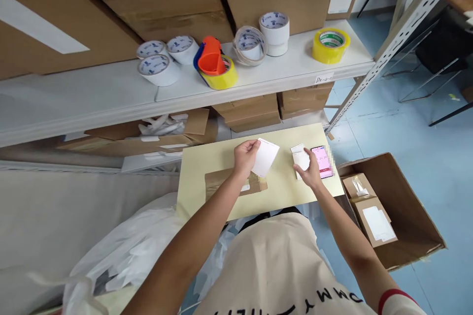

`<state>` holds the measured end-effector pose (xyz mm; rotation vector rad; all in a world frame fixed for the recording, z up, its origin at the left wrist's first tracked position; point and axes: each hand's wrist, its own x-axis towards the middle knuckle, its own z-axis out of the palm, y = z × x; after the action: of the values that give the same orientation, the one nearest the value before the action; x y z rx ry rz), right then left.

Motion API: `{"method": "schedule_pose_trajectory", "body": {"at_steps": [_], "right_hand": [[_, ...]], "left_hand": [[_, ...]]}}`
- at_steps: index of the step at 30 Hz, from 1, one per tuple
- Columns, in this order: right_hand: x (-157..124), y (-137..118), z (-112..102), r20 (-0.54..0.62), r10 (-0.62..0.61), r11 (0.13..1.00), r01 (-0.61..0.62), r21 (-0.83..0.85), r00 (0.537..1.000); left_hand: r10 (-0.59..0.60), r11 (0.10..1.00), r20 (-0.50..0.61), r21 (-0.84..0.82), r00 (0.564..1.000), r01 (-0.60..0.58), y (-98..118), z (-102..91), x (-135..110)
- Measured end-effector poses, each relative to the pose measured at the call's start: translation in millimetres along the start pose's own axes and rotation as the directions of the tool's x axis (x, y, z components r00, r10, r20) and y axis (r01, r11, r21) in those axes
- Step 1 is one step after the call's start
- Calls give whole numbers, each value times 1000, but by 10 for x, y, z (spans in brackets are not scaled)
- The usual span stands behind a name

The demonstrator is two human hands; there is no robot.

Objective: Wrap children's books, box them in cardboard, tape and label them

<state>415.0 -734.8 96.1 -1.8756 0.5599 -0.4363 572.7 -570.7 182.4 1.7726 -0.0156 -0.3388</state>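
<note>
My left hand [244, 158] is closed on a white paper label [266, 156], pinched at its upper left corner between thumb and fingers. The label is tilted above the small cream table [195, 160]. Over to the right, my right hand [311, 171] has its thumb and fingers curved round a small stack of white labels [300, 160], partly covering it. A phone [322, 161] with a pink screen lies just beside that hand. Below my left hand, a flat brown taped package [218, 180] rests on the table, partly hidden by my forearm.
A shelf [121, 89] ahead carries several white tape rolls [275, 34], a tape dispenser [211, 59] with yellow tape and a yellow roll [330, 45]. At right on the floor, an open carton [414, 206] contains parcels [373, 219]. White plastic bags [140, 241] lie at left.
</note>
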Motion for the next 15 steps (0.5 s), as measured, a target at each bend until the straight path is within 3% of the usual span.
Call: {"method": "schedule_pose_trajectory", "body": {"at_steps": [3,5,7,11,13,15], "right_hand": [[-133,-444,304,184,-11,931,-57,360,983],[-225,-717,503,249,13,859,-138,493,969],[-298,-935,648,216,67,824,-176,539,974],[-395,-1185,800,53,115,826,-125,550,992],[-458,-1240,868,9,97,854,-87,512,995],[-558,-1280,950,-70,41,909,-8,417,997]], "left_hand": [[-61,982,26,-176,998,65,42,-95,-233],[-77,964,54,-249,996,88,52,-230,-369],[-79,941,120,-318,990,113,41,-426,-506],[-24,922,289,-363,957,133,-82,-869,-824],[-21,927,297,-352,955,130,-187,-1036,-968],[-33,926,235,-360,971,118,-291,-1153,-1061]]}}
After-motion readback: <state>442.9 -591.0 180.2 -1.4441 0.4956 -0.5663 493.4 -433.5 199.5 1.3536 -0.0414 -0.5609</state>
